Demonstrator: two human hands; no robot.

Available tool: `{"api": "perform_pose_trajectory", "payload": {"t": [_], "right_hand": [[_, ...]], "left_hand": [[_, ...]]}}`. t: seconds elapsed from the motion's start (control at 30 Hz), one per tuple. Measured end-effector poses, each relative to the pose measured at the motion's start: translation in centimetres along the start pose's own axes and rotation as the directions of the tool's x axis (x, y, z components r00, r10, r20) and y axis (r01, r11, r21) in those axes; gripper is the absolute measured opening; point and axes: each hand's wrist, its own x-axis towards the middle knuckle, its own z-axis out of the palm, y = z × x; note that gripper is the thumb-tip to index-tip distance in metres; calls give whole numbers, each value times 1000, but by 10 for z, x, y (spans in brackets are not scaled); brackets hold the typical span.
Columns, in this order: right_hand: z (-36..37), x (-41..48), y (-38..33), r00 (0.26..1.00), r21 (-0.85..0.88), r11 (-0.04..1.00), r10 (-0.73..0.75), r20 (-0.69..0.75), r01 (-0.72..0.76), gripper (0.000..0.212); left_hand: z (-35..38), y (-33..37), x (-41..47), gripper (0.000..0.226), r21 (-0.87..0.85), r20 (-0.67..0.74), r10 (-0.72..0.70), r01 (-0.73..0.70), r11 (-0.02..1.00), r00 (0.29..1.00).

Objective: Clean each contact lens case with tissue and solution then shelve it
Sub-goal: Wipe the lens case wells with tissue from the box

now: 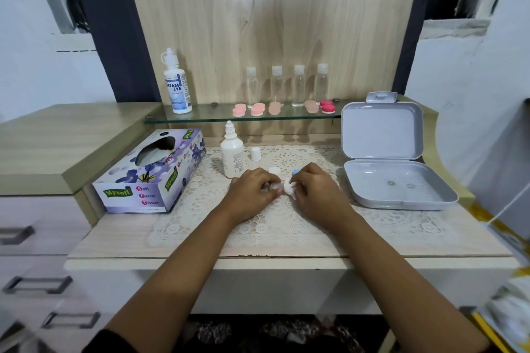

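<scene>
Over the lace mat, my left hand [253, 190] pinches a small pale contact lens case [274, 186], mostly hidden by my fingers. My right hand [312, 186] presses a crumpled white tissue [289, 188] against it. A blue cap [296, 172] peeks out above my right fingers, and a white cap [274, 171] lies just behind the hands. The uncapped white solution bottle [232, 152] stands behind my left hand, its small cap [255, 153] beside it. Several pink lens cases [258, 109] and a red one [327, 106] sit on the glass shelf [200, 117].
A purple tissue box [152, 172] lies at the left. An open grey plastic box [384, 157] stands at the right. On the shelf are a large solution bottle [177, 83] and several clear bottles [298, 86]. Drawers [37, 238] flank the left side.
</scene>
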Motion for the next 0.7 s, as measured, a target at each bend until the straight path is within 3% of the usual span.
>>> {"api": "perform_pose_trajectory", "payload": {"t": [0.1, 0.53, 0.7], "right_hand": [[3, 1, 2, 997, -28, 1000, -2, 76, 4, 31], [4, 4, 1, 987, -40, 998, 50, 152, -45, 37], [5, 1, -2, 989, -155, 988, 48, 139, -26, 61]], "left_hand": [[1, 0, 0, 23, 5, -3, 6, -6, 1000, 1000], [2, 0, 2, 24, 37, -9, 3, -3, 999, 1000], [2, -1, 2, 24, 23, 1, 4, -4, 1000, 1000]]}}
